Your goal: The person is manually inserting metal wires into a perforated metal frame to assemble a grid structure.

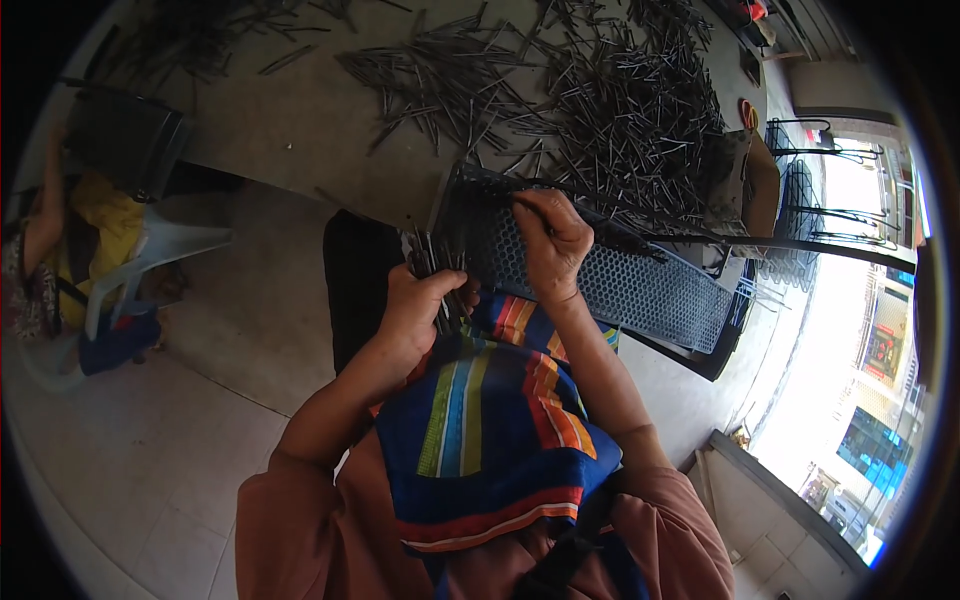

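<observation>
My left hand (412, 308) is closed round a bundle of thin dark strips (432, 255), which stand roughly upright in the fist above my lap. My right hand (556, 240) is a little further right, with its fingers curled together in a pinch. Whatever is between those fingertips is too small and dark to make out. Beneath and behind the right hand lies a long grey perforated tray (640, 295) with round holes, sloping from the table toward my lap. A striped blue apron (500, 420) covers my front.
On the table (290, 130) lies a large heap of dark strips (640, 120), with looser ones (440, 80) further left. A cardboard box (755, 185) and black wire racks (800, 190) are at the right. Another person's arm (45, 205) shows at far left, by a pale plastic chair (165, 245).
</observation>
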Demonstrator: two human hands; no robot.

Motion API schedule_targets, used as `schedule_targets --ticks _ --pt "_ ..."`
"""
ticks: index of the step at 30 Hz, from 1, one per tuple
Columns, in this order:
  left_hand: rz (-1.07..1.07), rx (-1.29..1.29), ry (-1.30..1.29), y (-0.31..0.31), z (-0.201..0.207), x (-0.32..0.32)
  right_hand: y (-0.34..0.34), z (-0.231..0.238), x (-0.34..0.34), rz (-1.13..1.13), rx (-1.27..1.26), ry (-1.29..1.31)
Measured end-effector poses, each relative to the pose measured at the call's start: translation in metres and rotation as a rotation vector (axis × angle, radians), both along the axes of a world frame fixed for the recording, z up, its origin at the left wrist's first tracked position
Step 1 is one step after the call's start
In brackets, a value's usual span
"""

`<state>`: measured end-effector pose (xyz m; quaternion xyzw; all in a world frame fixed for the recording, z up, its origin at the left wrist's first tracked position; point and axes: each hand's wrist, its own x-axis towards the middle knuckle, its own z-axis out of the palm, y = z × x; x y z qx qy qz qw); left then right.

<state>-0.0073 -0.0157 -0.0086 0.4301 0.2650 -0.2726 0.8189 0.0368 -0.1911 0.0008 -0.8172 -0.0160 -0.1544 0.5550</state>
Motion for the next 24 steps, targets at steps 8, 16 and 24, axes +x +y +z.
schedule_targets --ticks 8,16,24 --pt "0.049 -0.102 0.125 0.000 0.010 -0.002 -0.003 -0.010 -0.007 0.024 -0.028 -0.006" --pt "0.024 -0.077 0.089 0.001 0.008 -0.002 0.001 -0.006 -0.012 0.113 -0.252 -0.206" --pt "0.063 -0.144 0.055 0.002 0.007 -0.005 0.001 -0.007 -0.016 0.127 -0.266 -0.170"
